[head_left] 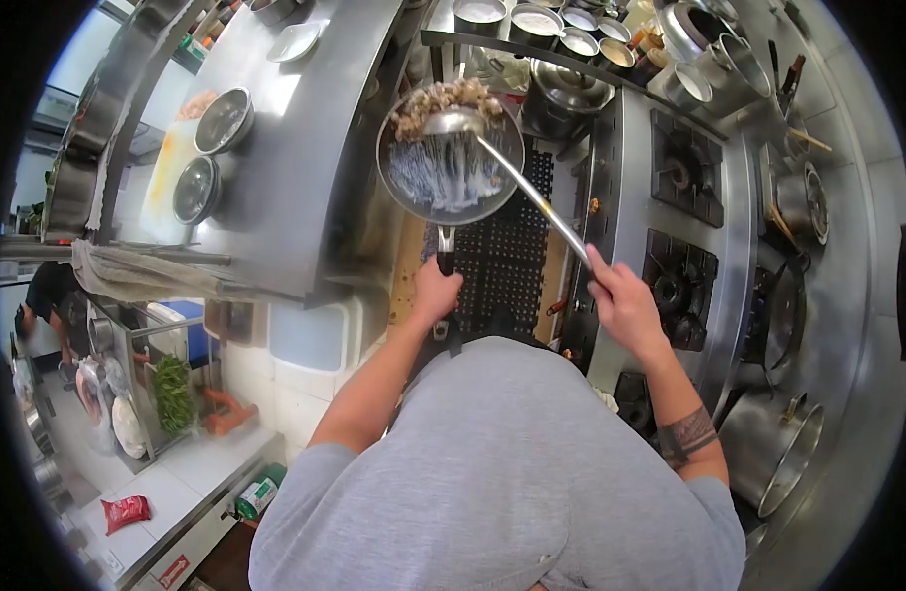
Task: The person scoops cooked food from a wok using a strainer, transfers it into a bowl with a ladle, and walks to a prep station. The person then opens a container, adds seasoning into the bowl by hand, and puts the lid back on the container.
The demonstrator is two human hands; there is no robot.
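Note:
My left hand [436, 293] is wrapped round the black handle of a frying pan [451, 209], held out in front of me above the floor mat. Browned chopped food [443, 103] is heaped along the pan's far side, and whitish streaks of sauce run down its near side. In my right hand [625, 310] is the long metal handle of a ladle [542, 202]. The ladle's bowl rests in the pan against the food; whether it holds any is hard to tell.
A steel counter [286, 167] with metal bowls [224, 120] stands to the left. Gas burners [681, 286] line the stove on the right. Several pots of sauce [537, 25] sit on a shelf ahead, and a large pot [773, 443] is at right. Another person [54, 305] bends at far left.

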